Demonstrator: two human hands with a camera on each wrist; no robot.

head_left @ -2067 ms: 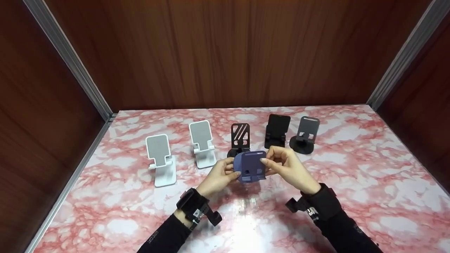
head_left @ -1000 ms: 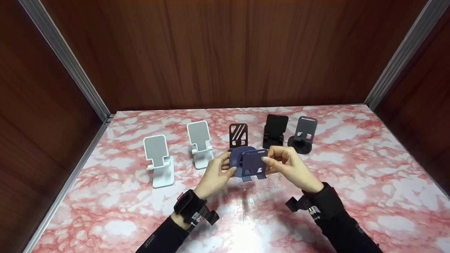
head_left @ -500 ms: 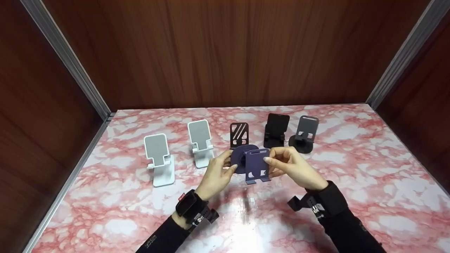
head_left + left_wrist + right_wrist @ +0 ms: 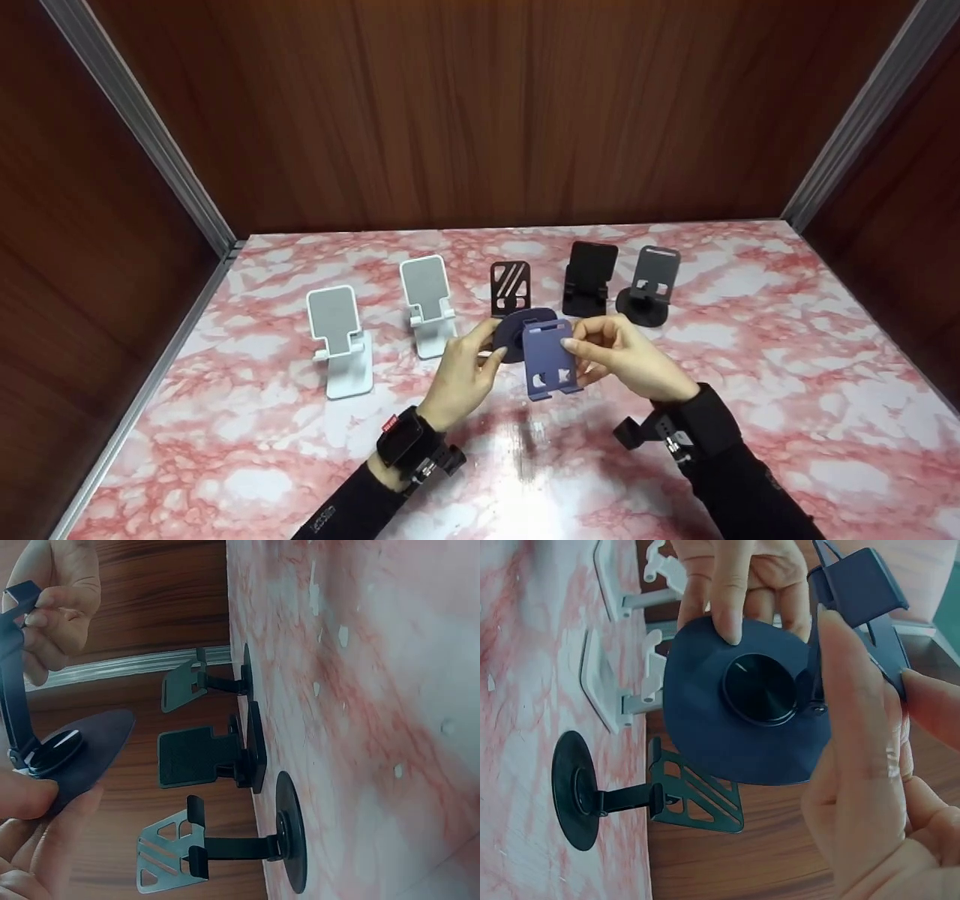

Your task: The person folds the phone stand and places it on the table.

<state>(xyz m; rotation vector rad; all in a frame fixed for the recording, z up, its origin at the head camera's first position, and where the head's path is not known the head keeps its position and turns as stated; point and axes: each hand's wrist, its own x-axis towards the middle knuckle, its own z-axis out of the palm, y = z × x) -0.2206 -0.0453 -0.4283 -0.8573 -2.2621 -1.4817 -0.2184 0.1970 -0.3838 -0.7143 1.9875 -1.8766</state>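
Note:
Both hands hold a blue-purple phone stand (image 4: 547, 358) above the table, its round base tilted up behind the cradle plate. My left hand (image 4: 463, 375) pinches the base's edge between thumb and fingers. My right hand (image 4: 626, 358) pinches the right side of the cradle plate. In the right wrist view the base (image 4: 697, 705) shows a shiny dark disc at its hinge, with the arm folded out from it. The left wrist view has the stand's arm (image 4: 15, 690) reaching from the base toward the right hand's fingers.
Two white phone stands (image 4: 349, 375) (image 4: 425, 285) stand on the left of the red-and-white marbled table (image 4: 247, 427). Behind the hands is a black slotted stand (image 4: 511, 285). A black stand (image 4: 590, 274) and a grey one (image 4: 655, 277) stand farther right. Wooden panels (image 4: 480, 112) enclose the back and sides.
The cradle plate has swung away from the base, down and slightly right, and the base has tilted flatter. Both hands keep their grip. The standing phone stands have not moved.

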